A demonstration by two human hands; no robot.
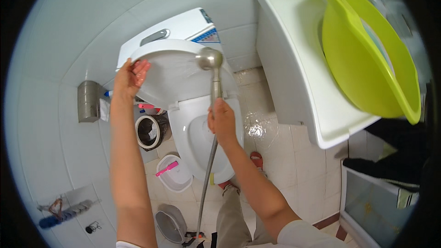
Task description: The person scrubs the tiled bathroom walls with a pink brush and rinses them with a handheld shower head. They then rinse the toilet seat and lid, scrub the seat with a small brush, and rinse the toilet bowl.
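My right hand grips a metal handheld shower head by its handle, with the head up before the raised toilet lid. Water streaks run over the lid's inner face. From the handle a metal hose hangs down past the white toilet seat, which lies over the bowl. At the lid's left edge is my left hand, palm showing, its wet fingers partly curled and apart. Whether it bears on the lid is hard to tell. Behind the lid stands the white cistern.
A lined waste bin, a white basin holding a pink brush and a grey bucket stand left of the toilet. To the right, a lime-green basin leans in the white washbasin. The tiled floor is wet.
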